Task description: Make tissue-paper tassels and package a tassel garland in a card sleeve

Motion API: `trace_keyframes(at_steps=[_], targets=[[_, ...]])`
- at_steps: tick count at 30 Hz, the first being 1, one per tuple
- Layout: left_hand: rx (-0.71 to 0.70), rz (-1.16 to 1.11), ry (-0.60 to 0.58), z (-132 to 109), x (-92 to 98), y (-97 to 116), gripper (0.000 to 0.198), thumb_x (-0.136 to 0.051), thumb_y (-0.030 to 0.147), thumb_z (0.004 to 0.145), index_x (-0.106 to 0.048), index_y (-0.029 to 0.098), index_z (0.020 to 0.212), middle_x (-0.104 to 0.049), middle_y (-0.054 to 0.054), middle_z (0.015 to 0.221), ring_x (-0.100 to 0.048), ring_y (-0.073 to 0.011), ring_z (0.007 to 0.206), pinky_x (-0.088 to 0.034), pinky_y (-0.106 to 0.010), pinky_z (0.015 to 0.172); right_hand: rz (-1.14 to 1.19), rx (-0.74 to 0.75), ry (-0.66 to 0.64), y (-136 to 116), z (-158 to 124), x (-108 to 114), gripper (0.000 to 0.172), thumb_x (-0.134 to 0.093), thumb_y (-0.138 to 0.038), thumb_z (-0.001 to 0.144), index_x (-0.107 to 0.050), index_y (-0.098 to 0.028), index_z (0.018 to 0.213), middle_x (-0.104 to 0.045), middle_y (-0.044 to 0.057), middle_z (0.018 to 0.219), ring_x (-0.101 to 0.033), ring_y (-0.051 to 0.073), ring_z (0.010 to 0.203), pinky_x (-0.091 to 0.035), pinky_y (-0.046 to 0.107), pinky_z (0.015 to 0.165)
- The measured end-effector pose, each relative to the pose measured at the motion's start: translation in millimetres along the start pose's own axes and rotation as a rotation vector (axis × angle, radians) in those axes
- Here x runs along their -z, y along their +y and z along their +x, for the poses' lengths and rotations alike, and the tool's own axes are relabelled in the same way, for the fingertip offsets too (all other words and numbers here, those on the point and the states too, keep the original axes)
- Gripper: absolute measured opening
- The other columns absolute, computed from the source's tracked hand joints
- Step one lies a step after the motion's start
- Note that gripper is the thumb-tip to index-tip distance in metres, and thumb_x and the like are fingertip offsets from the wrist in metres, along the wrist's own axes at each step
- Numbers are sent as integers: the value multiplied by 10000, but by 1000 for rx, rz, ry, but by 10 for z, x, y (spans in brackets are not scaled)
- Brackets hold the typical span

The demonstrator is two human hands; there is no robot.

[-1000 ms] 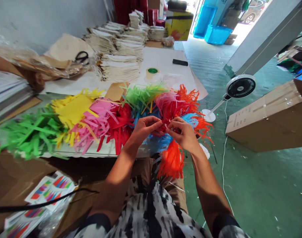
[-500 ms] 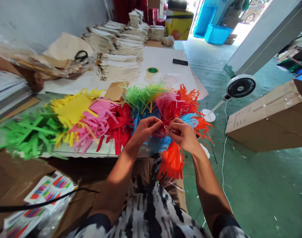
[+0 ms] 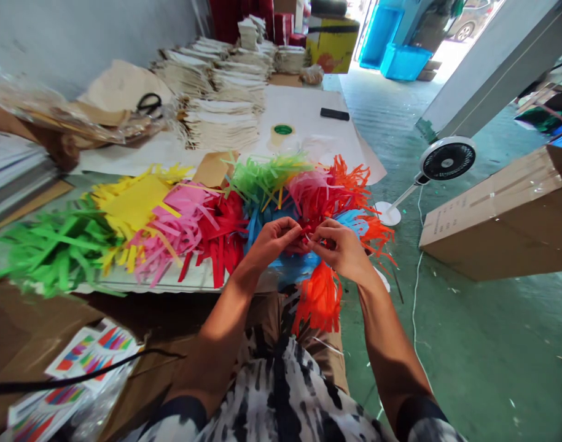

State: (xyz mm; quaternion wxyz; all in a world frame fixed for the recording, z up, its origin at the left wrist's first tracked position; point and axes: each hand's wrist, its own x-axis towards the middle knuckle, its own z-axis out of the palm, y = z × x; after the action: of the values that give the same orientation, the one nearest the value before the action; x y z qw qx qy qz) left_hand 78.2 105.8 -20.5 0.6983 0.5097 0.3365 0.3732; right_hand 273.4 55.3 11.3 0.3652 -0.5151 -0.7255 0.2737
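Note:
My left hand (image 3: 275,238) and my right hand (image 3: 339,247) are close together at the table's front edge, fingers of both closed in a pinch. Between them shows a red paper tassel (image 3: 305,227), its top at the fingertips, with a thin pale strip (image 3: 308,236) by the right fingers. Exactly what each pinch holds is partly hidden. An orange tassel (image 3: 318,301) hangs below my right hand over the edge. Around the hands lie fringed tassels: blue (image 3: 265,215), light green (image 3: 269,170), pink (image 3: 185,220), yellow (image 3: 137,199) and green (image 3: 59,245).
Stacks of cream fringed bundles (image 3: 223,123), a tape roll (image 3: 283,131), a black oblong object (image 3: 335,115) and scissors (image 3: 149,104) lie farther back. Right of the table stand a white fan (image 3: 448,161) and a cardboard box (image 3: 492,215). Printed cards (image 3: 89,353) lie lower left.
Almost nothing differs. Both hands keep the same pinch at the same place, and the view has shifted very slightly.

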Motion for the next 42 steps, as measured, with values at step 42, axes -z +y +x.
trace_keyframes(at_steps=[42], targets=[[-234, 426, 39, -108, -311, 67, 327, -481, 539, 1062, -514, 241, 1192, -750, -10, 841, -760, -174, 745, -540, -231, 618, 563, -244, 249, 120, 6, -123, 249, -762, -460, 859, -714, -218, 894, -598, -41, 699, -364, 79, 504, -237, 247, 473]])
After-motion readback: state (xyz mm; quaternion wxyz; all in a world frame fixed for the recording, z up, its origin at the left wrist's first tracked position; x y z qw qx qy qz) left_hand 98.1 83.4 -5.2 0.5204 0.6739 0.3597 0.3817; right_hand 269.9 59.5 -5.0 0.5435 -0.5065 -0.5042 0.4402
